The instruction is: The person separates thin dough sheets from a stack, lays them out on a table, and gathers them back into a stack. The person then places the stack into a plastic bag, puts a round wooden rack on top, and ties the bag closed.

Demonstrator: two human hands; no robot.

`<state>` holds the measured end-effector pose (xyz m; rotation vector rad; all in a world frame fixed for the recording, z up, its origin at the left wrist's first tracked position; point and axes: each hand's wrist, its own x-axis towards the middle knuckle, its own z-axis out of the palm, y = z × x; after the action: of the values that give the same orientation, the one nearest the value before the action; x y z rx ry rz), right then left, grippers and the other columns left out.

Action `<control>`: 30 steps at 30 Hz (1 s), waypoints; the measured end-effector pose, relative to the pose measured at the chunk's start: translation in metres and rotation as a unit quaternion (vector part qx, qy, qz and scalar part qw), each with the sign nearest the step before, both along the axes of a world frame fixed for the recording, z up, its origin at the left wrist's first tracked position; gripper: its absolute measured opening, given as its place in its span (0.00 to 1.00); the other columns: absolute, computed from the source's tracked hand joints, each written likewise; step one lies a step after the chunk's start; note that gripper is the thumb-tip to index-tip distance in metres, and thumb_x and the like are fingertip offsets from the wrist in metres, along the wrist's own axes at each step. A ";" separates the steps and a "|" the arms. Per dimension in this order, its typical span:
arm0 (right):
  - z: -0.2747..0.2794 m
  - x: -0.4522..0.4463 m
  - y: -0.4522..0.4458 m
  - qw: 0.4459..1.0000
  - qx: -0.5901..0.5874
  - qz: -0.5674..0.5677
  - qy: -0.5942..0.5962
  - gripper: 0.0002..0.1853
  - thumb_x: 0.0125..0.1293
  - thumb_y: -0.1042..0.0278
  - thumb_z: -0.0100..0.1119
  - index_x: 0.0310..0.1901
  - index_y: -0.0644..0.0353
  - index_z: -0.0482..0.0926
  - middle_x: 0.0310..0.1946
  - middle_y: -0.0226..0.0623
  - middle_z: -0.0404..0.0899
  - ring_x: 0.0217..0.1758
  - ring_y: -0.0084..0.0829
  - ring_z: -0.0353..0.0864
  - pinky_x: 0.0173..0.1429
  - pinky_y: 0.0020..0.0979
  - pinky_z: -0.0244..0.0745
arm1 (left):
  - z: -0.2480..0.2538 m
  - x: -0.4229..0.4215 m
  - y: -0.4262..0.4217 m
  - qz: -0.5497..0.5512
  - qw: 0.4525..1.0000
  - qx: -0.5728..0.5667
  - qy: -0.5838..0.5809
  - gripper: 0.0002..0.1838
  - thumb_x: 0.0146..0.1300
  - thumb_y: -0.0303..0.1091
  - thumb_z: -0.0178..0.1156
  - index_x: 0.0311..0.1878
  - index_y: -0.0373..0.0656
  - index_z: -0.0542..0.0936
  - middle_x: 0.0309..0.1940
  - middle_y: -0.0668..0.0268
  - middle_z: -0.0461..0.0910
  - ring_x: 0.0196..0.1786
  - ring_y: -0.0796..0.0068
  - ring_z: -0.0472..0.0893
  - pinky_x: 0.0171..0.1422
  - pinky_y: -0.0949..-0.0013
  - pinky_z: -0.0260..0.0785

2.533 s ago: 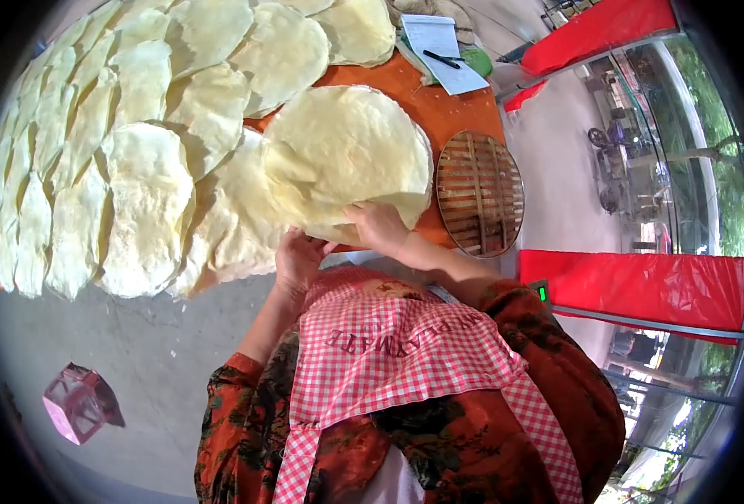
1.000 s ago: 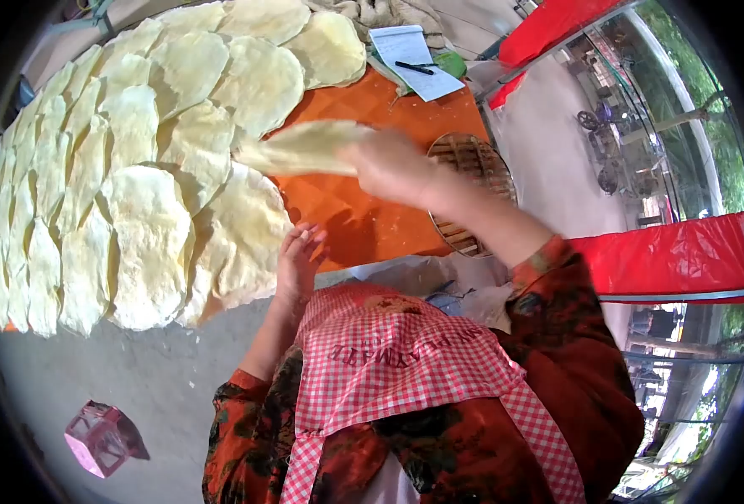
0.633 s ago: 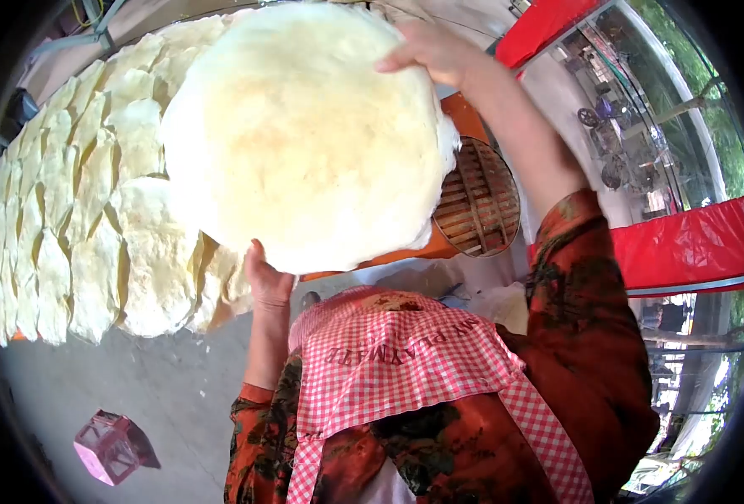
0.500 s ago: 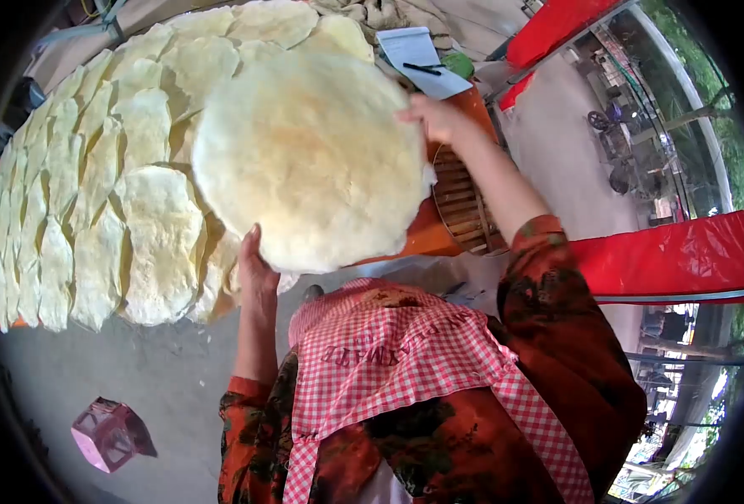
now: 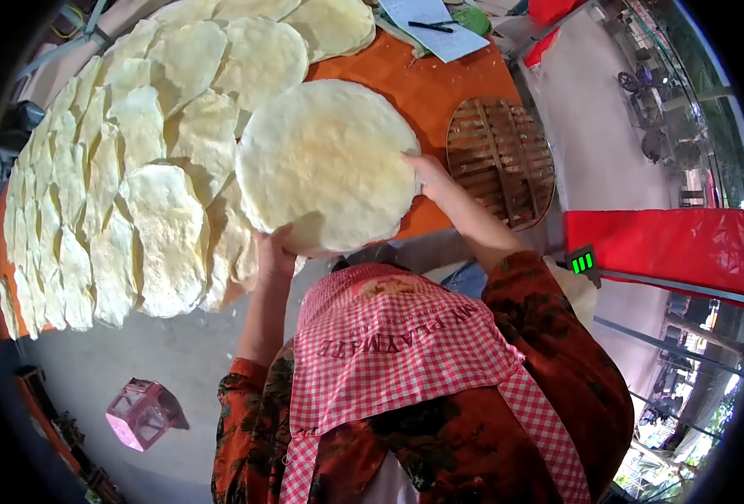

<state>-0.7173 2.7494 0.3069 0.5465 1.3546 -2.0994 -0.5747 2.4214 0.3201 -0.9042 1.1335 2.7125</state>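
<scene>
A large round flatbread (image 5: 330, 164), pale with faint browning, is held by its rim over the orange tabletop. My left hand (image 5: 276, 249) grips its near-left edge, thumb on top and the other fingers hidden below. My right hand (image 5: 428, 176) pinches the right edge the same way. To the left, overlapping flatbreads (image 5: 164, 239) lie in rows like shingles, and the held one partly covers some of them. I cannot tell whether its underside rests on the table.
A round slatted wooden rack (image 5: 500, 160) lies on the right of the orange table (image 5: 427, 105). At the back are a notepad (image 5: 447, 42) and black pens (image 5: 431, 27). A pink lantern-like box (image 5: 139, 416) stands on the floor. Red sheeting (image 5: 657, 248) hangs at right.
The flatbread has come down and away from my head, looking smaller and closer to the tabletop. Both hands keep hold of its rim. The slatted rack shows more fully, as the view has shifted.
</scene>
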 end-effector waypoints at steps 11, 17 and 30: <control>0.064 0.018 -0.041 0.573 0.623 0.092 0.525 0.35 0.48 0.61 0.70 0.58 0.63 0.68 0.59 0.52 0.68 0.64 0.48 0.66 0.66 0.45 0.63 | 0.001 0.010 0.021 -0.042 0.996 0.075 0.032 0.30 0.59 0.26 0.49 0.67 0.40 0.58 0.57 0.48 0.71 0.57 0.46 0.75 0.47 0.38 0.77; 0.045 0.100 -0.105 0.537 0.425 0.359 0.634 0.33 0.53 0.62 0.66 0.61 0.59 0.68 0.64 0.43 0.64 0.69 0.43 0.61 0.71 0.44 0.57 | -0.008 0.025 0.012 -0.060 0.966 0.243 0.066 0.33 0.56 0.25 0.47 0.68 0.46 0.58 0.61 0.53 0.68 0.62 0.45 0.70 0.58 0.37 0.69; 0.053 0.094 -0.116 0.574 0.418 0.278 0.647 0.18 0.56 0.76 0.54 0.51 0.67 0.73 0.47 0.49 0.79 0.50 0.50 0.79 0.54 0.44 0.74 | -0.014 0.030 0.015 -0.049 0.981 0.178 0.065 0.35 0.54 0.15 0.43 0.67 0.52 0.59 0.58 0.56 0.71 0.55 0.56 0.77 0.49 0.53 0.76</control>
<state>-0.6228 2.6339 0.3595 -1.3199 2.7635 -0.9325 -0.5447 2.4365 0.3059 -0.6097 0.6505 2.7940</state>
